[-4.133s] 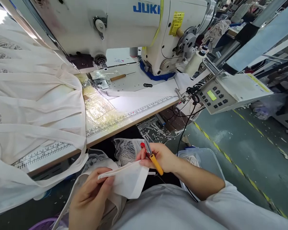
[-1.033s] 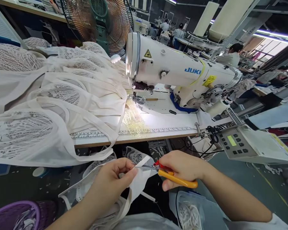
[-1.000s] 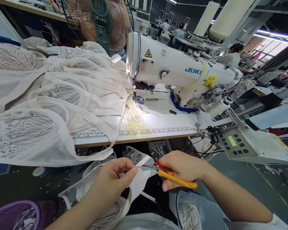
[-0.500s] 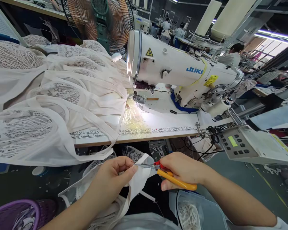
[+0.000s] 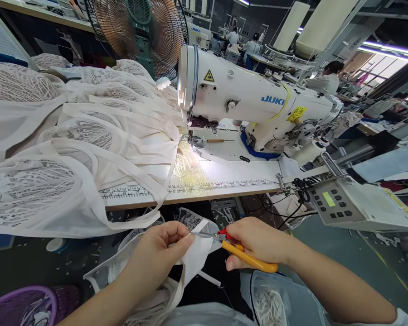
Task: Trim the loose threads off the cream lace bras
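In the head view, the left grip point(image 5: 161, 253) is pinching a white fabric garment with lace panels point(image 5: 197, 258) between thumb and fingers; the cloth is hanging just right of the fingertips and spreading below that grip. The right grip point(image 5: 255, 242) is holding metal scissors with orange and red handles point(image 5: 253, 259), whose blades are pointing across the cloth toward the left thumb. Beyond, a white, wooden-edged surface point(image 5: 238, 171) is carrying a white JUKI sewing machine point(image 5: 241, 93).
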Motion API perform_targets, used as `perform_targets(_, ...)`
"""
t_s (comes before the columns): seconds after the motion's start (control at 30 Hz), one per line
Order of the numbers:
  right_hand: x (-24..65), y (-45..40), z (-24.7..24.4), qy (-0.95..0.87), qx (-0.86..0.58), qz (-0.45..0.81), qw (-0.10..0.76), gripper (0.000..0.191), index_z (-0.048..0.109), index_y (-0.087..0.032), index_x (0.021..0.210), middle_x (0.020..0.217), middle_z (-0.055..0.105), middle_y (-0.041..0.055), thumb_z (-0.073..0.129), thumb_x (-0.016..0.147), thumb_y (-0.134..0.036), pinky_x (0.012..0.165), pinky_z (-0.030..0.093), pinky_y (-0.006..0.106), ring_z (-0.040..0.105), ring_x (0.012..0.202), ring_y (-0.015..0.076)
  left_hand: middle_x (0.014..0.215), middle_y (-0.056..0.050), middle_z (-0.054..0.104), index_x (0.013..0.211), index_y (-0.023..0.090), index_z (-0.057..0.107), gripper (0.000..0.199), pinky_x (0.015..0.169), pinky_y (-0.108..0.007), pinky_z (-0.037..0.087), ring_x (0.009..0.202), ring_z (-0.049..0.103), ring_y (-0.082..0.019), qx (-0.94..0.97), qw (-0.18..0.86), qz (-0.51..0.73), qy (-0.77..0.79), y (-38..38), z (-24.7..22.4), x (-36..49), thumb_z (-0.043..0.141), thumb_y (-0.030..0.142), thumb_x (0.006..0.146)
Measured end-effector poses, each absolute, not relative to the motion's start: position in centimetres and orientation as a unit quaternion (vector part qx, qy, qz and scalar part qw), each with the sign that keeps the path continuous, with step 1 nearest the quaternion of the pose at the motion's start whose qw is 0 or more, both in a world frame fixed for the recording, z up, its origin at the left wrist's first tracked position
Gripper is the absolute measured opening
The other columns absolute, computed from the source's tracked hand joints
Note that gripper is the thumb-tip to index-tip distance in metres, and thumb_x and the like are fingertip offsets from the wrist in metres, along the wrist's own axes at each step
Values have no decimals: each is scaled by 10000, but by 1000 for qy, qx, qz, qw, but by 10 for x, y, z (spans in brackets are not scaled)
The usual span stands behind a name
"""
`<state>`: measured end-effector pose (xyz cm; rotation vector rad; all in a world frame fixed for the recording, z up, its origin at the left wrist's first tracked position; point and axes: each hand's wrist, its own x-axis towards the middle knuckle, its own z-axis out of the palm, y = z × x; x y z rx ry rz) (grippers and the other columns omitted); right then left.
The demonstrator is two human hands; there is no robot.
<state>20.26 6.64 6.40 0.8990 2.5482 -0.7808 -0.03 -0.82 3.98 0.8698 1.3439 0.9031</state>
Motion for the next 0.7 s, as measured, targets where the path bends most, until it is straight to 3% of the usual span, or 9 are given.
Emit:
perform_targets(0.2,203,65,51,872,358,-316,112,512,325,-187,532,495,327,-52,513,721,-625,427,211,206,277,452,78,527,-6,575,570,172,572,259,477,-217,378,485,491,-123,383,592,391,592,-9,41,-2,620,411,659)
perform_targets(0.37,206,63,39,834,382,-381,-114,477,404,-183,578,562,406,-27,503,697,-634,466,299,218,352,504,97,520,-7,593,582,172,615,212,457,-198,393,482,503,-118,392,558,427,594,-11,41,-1,646,373,642)
perform_targets(0.5,190,50,33,781,338,-428,-306,347,524,-168,784,778,550,53,591,696,-497,613,423,288,492,664,156,524,13,588,591,183,629,188,453,-179,408,484,498,-107,368,525,465,611,-14,42,1,683,363,596)
perform_targets(0.6,171,37,28,720,314,-485,-385,221,526,-172,805,870,587,75,617,704,-346,694,449,312,551,758,175,545,12,606,602,189,628,197,469,-176,423,512,518,-115,353,517,466,625,-17,47,1,702,370,577)
perform_targets(0.7,156,28,25,683,312,-524,-403,175,511,-174,736,850,601,66,621,695,-305,669,461,298,567,740,168,560,9,624,605,190,630,211,487,-167,419,527,525,-113,361,504,462,634,-20,51,-2,716,379,567)
